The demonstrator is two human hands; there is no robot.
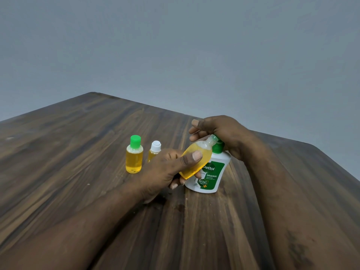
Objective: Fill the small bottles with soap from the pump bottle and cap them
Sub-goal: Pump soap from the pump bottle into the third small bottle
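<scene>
My left hand (pixel 165 172) holds a small clear bottle (pixel 191 158) full of yellow soap, tilted with its uncapped neck up against the green pump spout. My right hand (pixel 220 133) lies on top of the pump head of the white Dettol pump bottle (pixel 211 176), which stands on the table and is partly hidden behind the small bottle. To the left stand two small bottles of yellow soap: one with a green cap (pixel 134 154) and one with a white cap (pixel 154 152), its lower part hidden by my left hand.
The dark wooden table (pixel 78 152) stretches wide to the left and towards me. Its far edge and right corner meet a plain grey wall (pixel 175 45).
</scene>
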